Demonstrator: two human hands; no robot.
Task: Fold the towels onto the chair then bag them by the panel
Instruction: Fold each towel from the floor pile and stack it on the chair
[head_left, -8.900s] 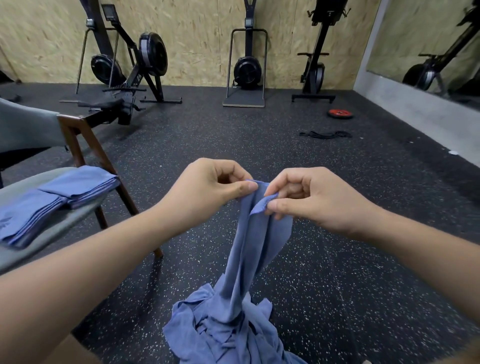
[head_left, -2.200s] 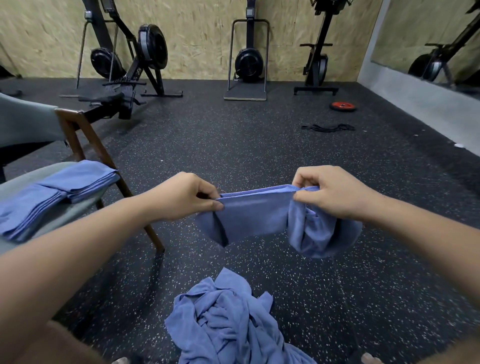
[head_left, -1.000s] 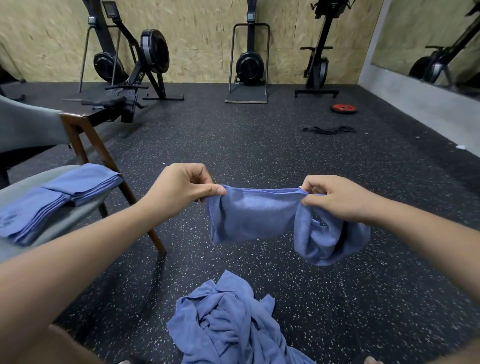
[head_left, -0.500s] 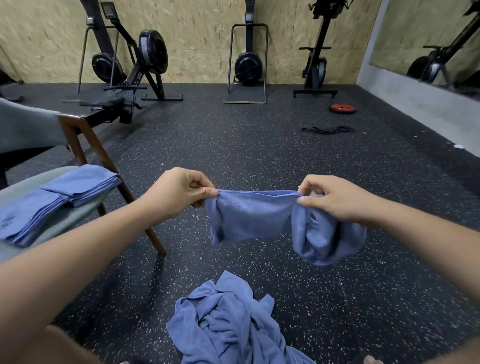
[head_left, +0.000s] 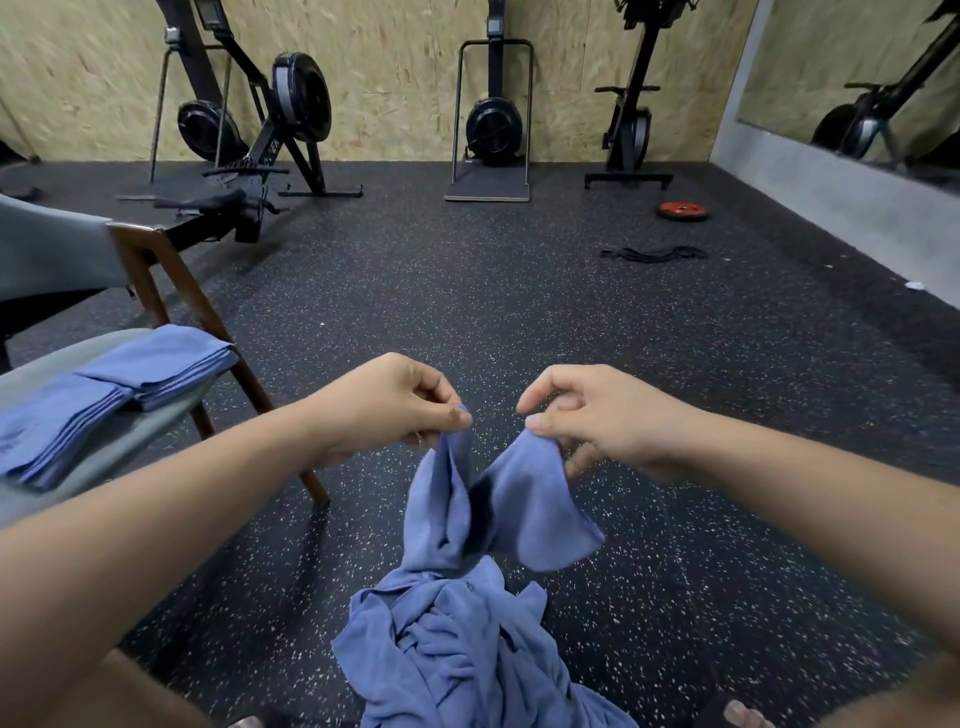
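A blue towel (head_left: 524, 509) hangs slack in front of me, sagging in a V between my hands. My left hand (head_left: 384, 405) pinches one top corner between thumb and forefinger. My right hand (head_left: 597, 415) pinches the other side, with a bunch of cloth hanging under its curled fingers. Below them a crumpled heap of blue towels (head_left: 467, 649) lies on the floor. Folded blue towels (head_left: 104, 395) lie on the grey seat of the wooden chair (head_left: 150, 291) at the left.
Dark speckled rubber floor (head_left: 467, 291) stretches ahead. Rowing machines and other gym machines (head_left: 493, 124) stand along the chipboard back wall. A red weight plate (head_left: 682, 210) and a black band (head_left: 652, 253) lie at the right. A mirror wall runs along the right.
My hands have come closer together, so the towel that was stretched flat between them now sags in a slack V, its lower end near the heap.
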